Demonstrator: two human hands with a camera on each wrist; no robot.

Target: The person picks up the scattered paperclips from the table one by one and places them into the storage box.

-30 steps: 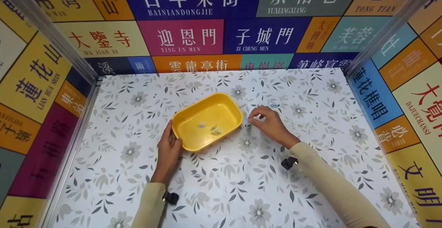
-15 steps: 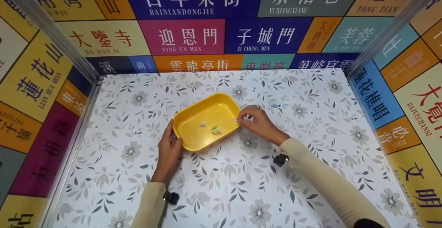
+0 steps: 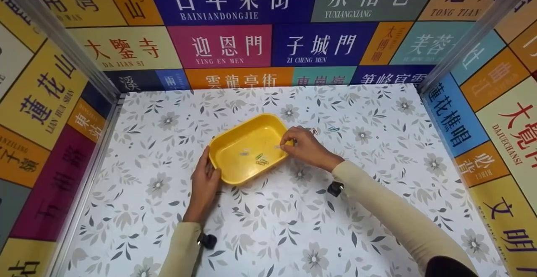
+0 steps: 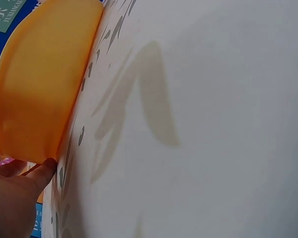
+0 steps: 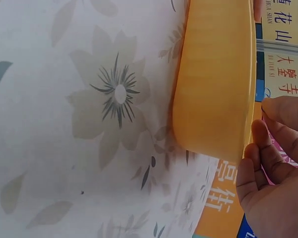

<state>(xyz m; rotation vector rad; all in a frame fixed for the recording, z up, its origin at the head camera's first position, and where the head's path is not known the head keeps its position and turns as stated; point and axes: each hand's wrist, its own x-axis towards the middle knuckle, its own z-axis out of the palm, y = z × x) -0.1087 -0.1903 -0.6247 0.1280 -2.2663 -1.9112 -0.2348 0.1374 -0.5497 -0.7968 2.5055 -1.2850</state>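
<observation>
A yellow plastic tray (image 3: 235, 163) stands at a slant on the table, several paper clips lying in it: pale ones (image 3: 244, 152) left of its middle and green and yellowish ones (image 3: 262, 160) nearer its front side. My left hand (image 3: 205, 189) holds the tray's left end; in the left wrist view its thumb (image 4: 43, 172) touches the lower corner. Above the tray's right rim, my right hand (image 3: 308, 146) pinches a small pale paper clip (image 3: 277, 147) between thumb and forefinger. The right wrist view shows that hand (image 5: 278, 163) beside the rim, the clip barely visible there.
On the table right of the tray lie a red paper clip (image 3: 314, 131), partly behind my right hand, and blue ones (image 3: 333, 129). A floral cloth (image 3: 268, 226) covers the table. Printed panels (image 3: 218, 44) wall it at the back and both sides.
My right hand has moved left from beside the tray to over its right rim, carrying the pale paper clip. The left hand and the tray have stayed in place.
</observation>
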